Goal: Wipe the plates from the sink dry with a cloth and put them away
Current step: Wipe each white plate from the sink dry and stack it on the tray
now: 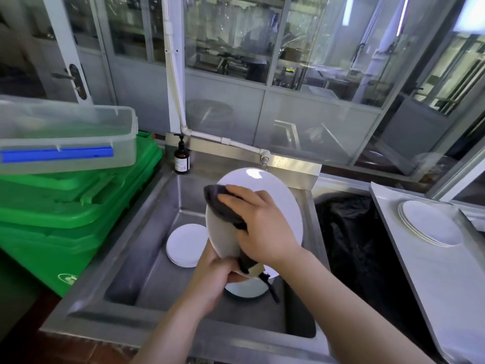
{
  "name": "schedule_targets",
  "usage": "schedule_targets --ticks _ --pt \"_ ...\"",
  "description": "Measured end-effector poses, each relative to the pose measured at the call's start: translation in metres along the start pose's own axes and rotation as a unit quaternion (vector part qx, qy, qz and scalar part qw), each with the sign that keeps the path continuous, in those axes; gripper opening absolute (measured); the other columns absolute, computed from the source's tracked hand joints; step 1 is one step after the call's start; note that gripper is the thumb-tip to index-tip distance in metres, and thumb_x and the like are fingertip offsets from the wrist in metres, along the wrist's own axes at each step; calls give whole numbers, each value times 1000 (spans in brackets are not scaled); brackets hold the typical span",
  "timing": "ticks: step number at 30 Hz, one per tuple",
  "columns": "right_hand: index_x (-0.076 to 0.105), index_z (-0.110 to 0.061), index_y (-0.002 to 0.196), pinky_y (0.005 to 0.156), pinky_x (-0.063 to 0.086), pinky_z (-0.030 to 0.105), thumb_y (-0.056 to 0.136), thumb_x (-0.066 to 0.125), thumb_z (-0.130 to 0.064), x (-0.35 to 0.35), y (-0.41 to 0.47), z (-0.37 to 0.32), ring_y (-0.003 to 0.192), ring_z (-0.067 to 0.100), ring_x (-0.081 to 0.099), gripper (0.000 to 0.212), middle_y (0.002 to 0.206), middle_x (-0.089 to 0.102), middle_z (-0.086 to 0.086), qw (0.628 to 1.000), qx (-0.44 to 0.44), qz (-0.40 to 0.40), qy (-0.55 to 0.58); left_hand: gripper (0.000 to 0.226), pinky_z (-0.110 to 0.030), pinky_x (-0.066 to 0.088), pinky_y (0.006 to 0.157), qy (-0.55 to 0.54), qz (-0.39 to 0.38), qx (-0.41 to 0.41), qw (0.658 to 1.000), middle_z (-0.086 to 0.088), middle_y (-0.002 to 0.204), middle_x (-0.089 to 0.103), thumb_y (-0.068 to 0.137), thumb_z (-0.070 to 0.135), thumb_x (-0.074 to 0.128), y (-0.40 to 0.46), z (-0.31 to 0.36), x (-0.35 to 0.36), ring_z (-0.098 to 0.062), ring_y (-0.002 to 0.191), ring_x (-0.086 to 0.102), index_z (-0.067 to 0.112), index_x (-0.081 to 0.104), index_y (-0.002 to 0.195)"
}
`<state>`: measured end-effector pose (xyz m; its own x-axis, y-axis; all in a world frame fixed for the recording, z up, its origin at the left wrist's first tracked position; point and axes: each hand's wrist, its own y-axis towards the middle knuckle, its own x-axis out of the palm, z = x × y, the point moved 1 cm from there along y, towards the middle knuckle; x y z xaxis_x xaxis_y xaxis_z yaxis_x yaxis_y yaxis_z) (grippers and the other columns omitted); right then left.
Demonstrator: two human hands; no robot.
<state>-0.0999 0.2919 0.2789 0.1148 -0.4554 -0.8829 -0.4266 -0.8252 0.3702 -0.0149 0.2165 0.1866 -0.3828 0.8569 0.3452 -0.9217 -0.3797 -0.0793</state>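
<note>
White plate is clamped at its lower edge by left hand; right hand, above that grip, presses grey cloth flat; bottle label unreadable.

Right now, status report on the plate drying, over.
Left hand grips plate at its lower rim, over the sink. Right hand presses cloth on plate. Plates left in sink; nothing blocking.
</note>
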Motion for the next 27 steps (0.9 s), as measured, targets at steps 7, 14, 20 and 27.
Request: schedule_targets --ticks 7,14,20,27 --pt "49 -31 137 89 43 35 80 50 -6 -10 2 36 123 33 41 62 148 31 2 978 196 63 -33 53 -40 57 65 -10 23 17 1000 -11 104 71 63 2 48 2 5 -9 -31 95 70 30 63 105" --pt "49 -23 138 95 29 28 79 53 -2 -7 10 24 111 34 44 63 143 44 -2 989 127 57 -44 55 -39 57 67 -10 -13 -7 1000 -8 105 71 63 1 50 -1 3 -6 -27 99 68 25 62 112" --pt "56 -26 133 93 42 33 71 49 -3 6 -10 -14 104 29 44 67 143 47 -8 996 -37 -80 17 55 -34 55 60 -58 -16 15 998 -13 86 71 53 -5 58 0 1 -13 -26 82 71 15 65 104" --pt "58 -31 131 93 42 32 79 49 -2 1 -24 -18 112 26 40 60 145 43 -10 990 -61 -123 19 53 -35 56 66 -124 -58 59 989 -13 100 71 58 6 69 3 6 -32 -25 89 70 20 70 109"
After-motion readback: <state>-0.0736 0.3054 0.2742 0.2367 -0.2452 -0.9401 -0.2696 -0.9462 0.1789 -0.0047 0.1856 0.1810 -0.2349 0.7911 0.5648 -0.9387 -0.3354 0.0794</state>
